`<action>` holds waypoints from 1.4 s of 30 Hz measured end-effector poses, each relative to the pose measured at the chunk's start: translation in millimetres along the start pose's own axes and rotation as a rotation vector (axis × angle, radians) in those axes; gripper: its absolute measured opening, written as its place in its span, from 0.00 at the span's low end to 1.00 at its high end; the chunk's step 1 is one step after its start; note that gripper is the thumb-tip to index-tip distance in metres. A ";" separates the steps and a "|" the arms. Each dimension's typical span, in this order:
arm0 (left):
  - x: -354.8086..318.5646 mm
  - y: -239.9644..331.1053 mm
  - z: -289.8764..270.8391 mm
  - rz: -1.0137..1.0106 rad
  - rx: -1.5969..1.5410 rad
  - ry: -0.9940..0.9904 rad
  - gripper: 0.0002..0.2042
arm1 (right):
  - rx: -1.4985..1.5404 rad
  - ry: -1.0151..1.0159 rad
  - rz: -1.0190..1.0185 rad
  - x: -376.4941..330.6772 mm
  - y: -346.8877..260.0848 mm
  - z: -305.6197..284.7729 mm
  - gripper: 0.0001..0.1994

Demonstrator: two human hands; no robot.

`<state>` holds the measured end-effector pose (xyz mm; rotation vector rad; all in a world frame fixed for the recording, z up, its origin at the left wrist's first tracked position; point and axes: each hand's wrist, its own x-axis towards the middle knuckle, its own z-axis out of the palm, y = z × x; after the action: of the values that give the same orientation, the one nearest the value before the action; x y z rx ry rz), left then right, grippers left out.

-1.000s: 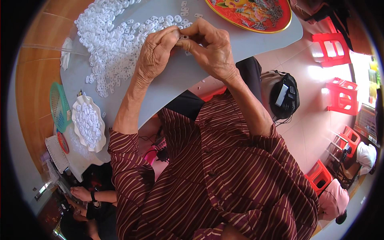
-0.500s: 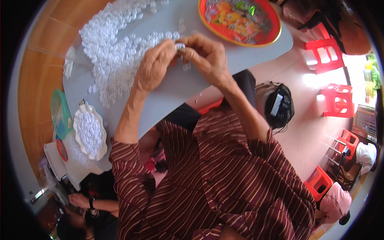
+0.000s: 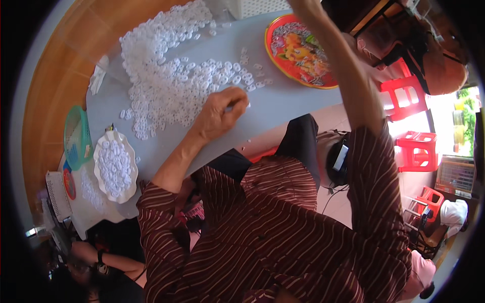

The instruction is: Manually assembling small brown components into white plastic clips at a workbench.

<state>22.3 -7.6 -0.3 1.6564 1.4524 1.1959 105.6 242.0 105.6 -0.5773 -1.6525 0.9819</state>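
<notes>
1. Look, we see a small white piece (image 3: 248,105) showing at the tips of the left hand (image 3: 222,115). The fingers are curled in and pinched on it, but it is too tiny for us to tell its shape.
2. We find that hand just above the grey table (image 3: 280,101), near its front edge.
3. Just past the hand, we see a big heap of white pieces (image 3: 169,76) spread over the table. Some have holes.
4. We see the right forearm (image 3: 348,65) going up in front of the red tray (image 3: 284,68). Its hand goes past the top edge, so we cannot tell what those fingers do.
5. On the tray, we spot lots of little silvery bits (image 3: 316,80) over bright pictures.
6. At the left, we see a wavy white dish (image 3: 132,177) full of white bits, with a green basket (image 3: 76,136) near it.
7. Up top, we see a white box with holes (image 3: 260,7).
8. On the floor at the right, we see red stools (image 3: 410,113).
</notes>
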 end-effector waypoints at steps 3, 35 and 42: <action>2.6 -4.5 -0.8 -0.083 -0.052 0.034 0.05 | -0.251 0.012 -0.079 3.7 30.7 8.9 0.09; 2.3 0.7 -6.1 -0.155 -0.052 -0.009 0.07 | -0.674 -0.944 -0.195 -92.8 50.4 98.5 0.08; 1.6 -0.3 -3.0 -0.141 -0.040 0.024 0.10 | -0.402 -0.920 -0.265 -92.7 55.1 88.0 0.08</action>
<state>19.4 -6.3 0.9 1.4913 1.5237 1.1622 44.7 172.1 1.8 -0.1268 -2.7018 0.7495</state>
